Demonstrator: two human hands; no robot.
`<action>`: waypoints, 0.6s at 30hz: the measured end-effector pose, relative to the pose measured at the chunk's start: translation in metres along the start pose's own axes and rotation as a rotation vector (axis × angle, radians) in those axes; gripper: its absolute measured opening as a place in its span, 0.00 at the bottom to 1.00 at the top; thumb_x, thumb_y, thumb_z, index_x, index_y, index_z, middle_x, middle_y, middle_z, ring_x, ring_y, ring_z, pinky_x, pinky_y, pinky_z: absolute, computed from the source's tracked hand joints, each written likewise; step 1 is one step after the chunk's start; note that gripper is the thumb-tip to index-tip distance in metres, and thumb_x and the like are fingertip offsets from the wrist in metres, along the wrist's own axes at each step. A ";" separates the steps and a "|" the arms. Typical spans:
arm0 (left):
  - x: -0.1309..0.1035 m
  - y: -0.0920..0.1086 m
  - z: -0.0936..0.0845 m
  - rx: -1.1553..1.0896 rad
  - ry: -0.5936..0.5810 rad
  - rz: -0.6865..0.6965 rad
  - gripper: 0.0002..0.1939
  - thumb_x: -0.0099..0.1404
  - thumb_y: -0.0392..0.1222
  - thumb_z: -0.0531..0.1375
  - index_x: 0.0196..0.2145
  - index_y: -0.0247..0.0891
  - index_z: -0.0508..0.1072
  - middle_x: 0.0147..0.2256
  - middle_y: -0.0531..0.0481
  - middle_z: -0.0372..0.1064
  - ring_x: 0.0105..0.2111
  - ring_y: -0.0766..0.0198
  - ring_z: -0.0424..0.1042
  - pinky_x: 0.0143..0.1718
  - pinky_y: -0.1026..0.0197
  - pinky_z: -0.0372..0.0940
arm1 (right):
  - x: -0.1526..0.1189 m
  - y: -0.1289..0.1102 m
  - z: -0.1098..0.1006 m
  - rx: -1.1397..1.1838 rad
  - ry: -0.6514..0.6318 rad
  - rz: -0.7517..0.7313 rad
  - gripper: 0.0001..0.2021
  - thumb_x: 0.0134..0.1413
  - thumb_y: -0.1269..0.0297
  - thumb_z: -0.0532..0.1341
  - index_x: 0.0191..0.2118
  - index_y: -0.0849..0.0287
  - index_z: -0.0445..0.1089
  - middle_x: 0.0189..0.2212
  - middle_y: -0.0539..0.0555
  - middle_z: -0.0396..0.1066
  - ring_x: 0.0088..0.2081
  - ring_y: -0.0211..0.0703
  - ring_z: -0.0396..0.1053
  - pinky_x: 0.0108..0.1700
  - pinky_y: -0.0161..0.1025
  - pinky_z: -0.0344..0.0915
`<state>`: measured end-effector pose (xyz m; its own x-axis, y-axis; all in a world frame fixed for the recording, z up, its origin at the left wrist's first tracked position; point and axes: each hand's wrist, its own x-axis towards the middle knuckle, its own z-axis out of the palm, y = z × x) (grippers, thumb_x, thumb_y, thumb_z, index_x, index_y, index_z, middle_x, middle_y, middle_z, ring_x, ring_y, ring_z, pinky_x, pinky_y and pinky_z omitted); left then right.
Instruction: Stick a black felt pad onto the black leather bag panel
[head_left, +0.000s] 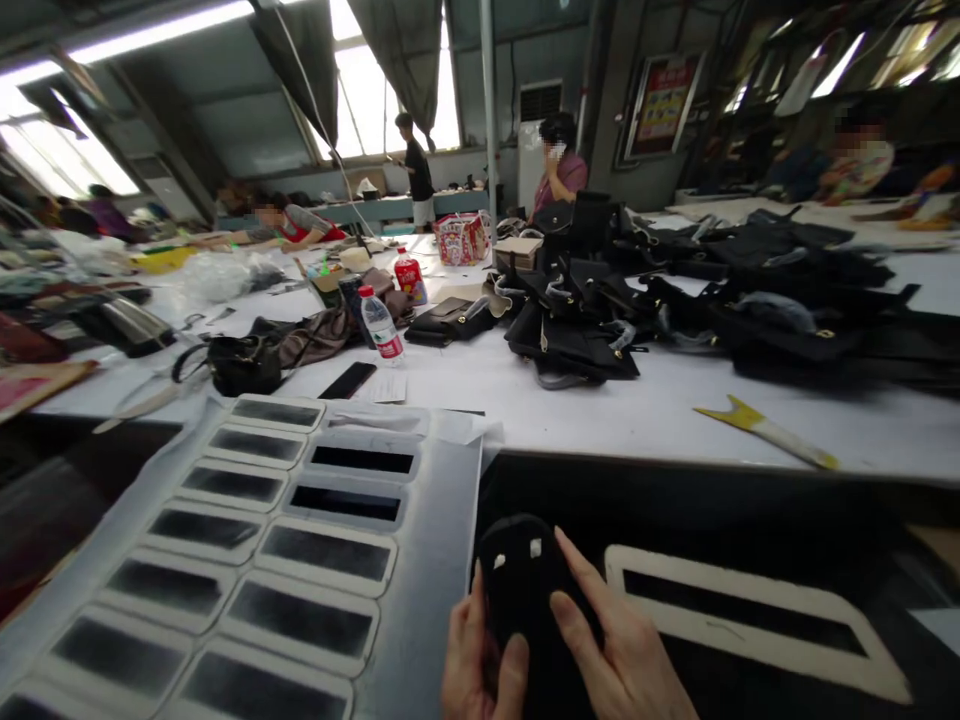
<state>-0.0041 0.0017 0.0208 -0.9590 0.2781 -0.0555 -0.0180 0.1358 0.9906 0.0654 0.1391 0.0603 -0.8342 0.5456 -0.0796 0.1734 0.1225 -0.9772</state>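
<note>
A black padded piece (525,590) with a rounded top and two small white marks stands between my hands at the lower middle. My left hand (480,655) grips its left side, thumb on the front face. Around the right side my right hand (619,640) is closed, its thumb on the front and a finger along the edge. To the left lies a grey sheet (442,560) bearing rows of pale rounded frames with dark centres. A pale frame with a long slot (750,592) lies right of my right hand.
Along the white table (660,420) lie a pile of black bags (585,345), a yellow-tipped tool (765,430), a water bottle (382,328), a phone (348,380) and a small black bag (244,362). Several people are in the background.
</note>
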 end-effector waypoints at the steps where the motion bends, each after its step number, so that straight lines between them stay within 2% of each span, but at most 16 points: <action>1: 0.000 0.001 0.002 0.016 -0.004 0.022 0.31 0.63 0.59 0.61 0.57 0.37 0.72 0.50 0.41 0.70 0.45 0.55 0.74 0.41 0.64 0.70 | -0.003 0.000 0.001 -0.017 0.043 -0.027 0.29 0.62 0.50 0.60 0.66 0.48 0.59 0.64 0.52 0.61 0.65 0.56 0.58 0.67 0.53 0.54; 4: 0.003 0.004 0.006 0.076 0.012 0.085 0.26 0.64 0.57 0.61 0.54 0.37 0.75 0.48 0.43 0.68 0.43 0.58 0.73 0.41 0.66 0.69 | -0.008 0.002 0.004 -0.035 0.114 -0.063 0.29 0.62 0.54 0.61 0.66 0.53 0.60 0.62 0.55 0.64 0.62 0.57 0.63 0.64 0.49 0.60; 8: 0.006 0.005 0.013 0.142 0.006 0.132 0.22 0.67 0.55 0.59 0.49 0.37 0.78 0.46 0.44 0.67 0.42 0.61 0.72 0.42 0.67 0.67 | -0.010 0.004 0.006 -0.073 0.106 -0.067 0.25 0.66 0.55 0.56 0.65 0.56 0.61 0.60 0.58 0.66 0.60 0.54 0.66 0.61 0.44 0.65; 12: 0.007 0.003 0.019 0.133 -0.017 0.159 0.21 0.67 0.55 0.58 0.47 0.39 0.79 0.44 0.45 0.68 0.42 0.60 0.71 0.42 0.64 0.67 | -0.010 0.003 0.005 -0.117 0.128 -0.034 0.24 0.69 0.53 0.51 0.64 0.59 0.62 0.57 0.62 0.70 0.57 0.54 0.69 0.56 0.43 0.70; 18: 0.004 0.002 0.026 0.105 -0.073 0.178 0.19 0.70 0.52 0.55 0.48 0.40 0.79 0.42 0.45 0.68 0.41 0.60 0.71 0.43 0.62 0.68 | -0.014 0.009 0.000 -0.129 0.133 0.017 0.25 0.69 0.51 0.50 0.64 0.56 0.62 0.53 0.59 0.73 0.52 0.51 0.73 0.49 0.37 0.73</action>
<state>-0.0010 0.0276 0.0198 -0.9211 0.3745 0.1067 0.1833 0.1751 0.9673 0.0789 0.1329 0.0530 -0.7557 0.6521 -0.0608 0.2598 0.2132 -0.9418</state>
